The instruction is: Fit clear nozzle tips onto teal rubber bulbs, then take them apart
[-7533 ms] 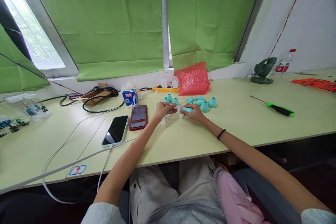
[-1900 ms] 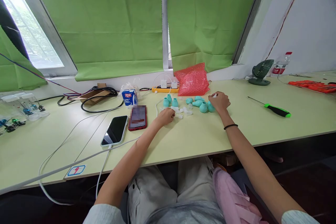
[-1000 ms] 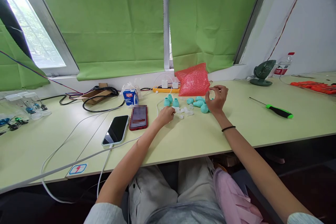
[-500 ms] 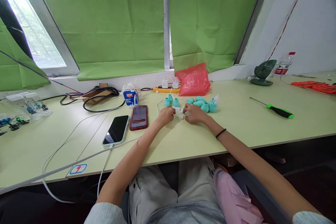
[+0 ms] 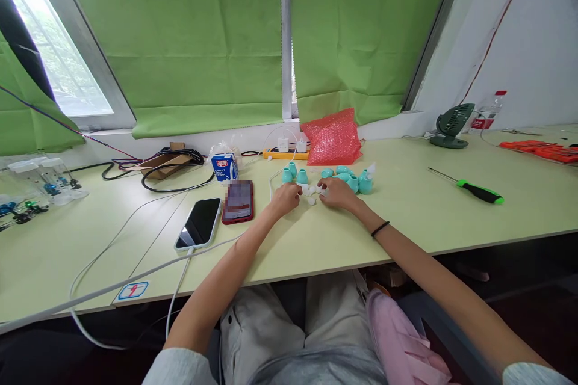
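Small white plastic pieces (image 5: 312, 201) lie on the table between my two hands. My left hand (image 5: 286, 197) is closed at the fingertips, right beside the white pieces; what it pinches, if anything, is too small to make out. With bent fingers, my right hand (image 5: 338, 194) pinches a small white plastic piece (image 5: 323, 191). Several teal bottle-shaped parts surround the hands: a few upright ones (image 5: 302, 177) stand behind my left hand. More teal parts (image 5: 353, 184) cluster behind and beside my right hand, one topped with a white nozzle (image 5: 371, 169).
A red bubble-wrap bag (image 5: 334, 137) and an orange power strip (image 5: 273, 154) sit at the back. Left are two phones (image 5: 198, 224), cables and a blue milk carton (image 5: 224, 167). A screwdriver (image 5: 478, 191) and green fan (image 5: 453, 126) are on the right.
My right hand has shifted slightly, its fingers drawing back from the loose white pieces, which show more clearly now. My left hand stays almost in place.
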### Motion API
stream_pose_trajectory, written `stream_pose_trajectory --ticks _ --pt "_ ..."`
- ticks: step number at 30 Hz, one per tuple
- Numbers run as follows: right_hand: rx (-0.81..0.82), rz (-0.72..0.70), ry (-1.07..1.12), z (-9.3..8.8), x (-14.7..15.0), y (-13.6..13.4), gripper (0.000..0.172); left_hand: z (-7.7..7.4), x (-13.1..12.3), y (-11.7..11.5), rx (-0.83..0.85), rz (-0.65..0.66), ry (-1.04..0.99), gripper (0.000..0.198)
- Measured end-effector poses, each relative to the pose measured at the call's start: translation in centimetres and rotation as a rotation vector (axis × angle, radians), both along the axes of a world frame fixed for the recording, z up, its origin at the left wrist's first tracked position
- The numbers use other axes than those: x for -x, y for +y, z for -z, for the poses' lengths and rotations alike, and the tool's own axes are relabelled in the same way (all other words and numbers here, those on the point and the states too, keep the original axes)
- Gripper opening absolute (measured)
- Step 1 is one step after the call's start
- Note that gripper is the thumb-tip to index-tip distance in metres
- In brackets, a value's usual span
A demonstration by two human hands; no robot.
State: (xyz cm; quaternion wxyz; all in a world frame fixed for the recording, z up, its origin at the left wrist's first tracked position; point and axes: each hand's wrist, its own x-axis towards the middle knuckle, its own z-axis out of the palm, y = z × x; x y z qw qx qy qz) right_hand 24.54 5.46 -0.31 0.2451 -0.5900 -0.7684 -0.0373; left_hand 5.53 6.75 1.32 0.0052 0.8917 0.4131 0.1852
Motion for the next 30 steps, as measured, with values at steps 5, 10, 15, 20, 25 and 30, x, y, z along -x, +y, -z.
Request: stream_pose_trajectory --ticks 5,10,15,20,25,30 --pt "-0.025 -0.093 0.194 -0.1 0.3 0.2 0.017 0.3 -0.1 0.5 0.028 0.033 -0.113 0.029" --pt "-0.003 -0.209 0.442 0.1 0.8 0.4 0.017 0.2 -0.3 0.7 0.135 0.084 -0.349 0.022" --pt "0.068 -0.315 0.649 0.3 1.0 0.5 0.012 0.0 -0.4 0.7 0.308 0.051 -0.588 0.013" --pt "0.13 -0.366 0.775 0.5 1.0 0.5 0.015 0.1 -0.4 0.9 0.465 0.038 -0.727 0.012" --pt "0.168 -0.383 0.83 0.4 1.2 0.3 0.014 0.2 -0.4 1.1 0.543 0.065 -0.809 0.011" --pt "0.184 -0.382 0.885 0.1 1.4 0.0 0.013 0.2 -0.4 1.1 0.54 0.083 -0.779 0.013"
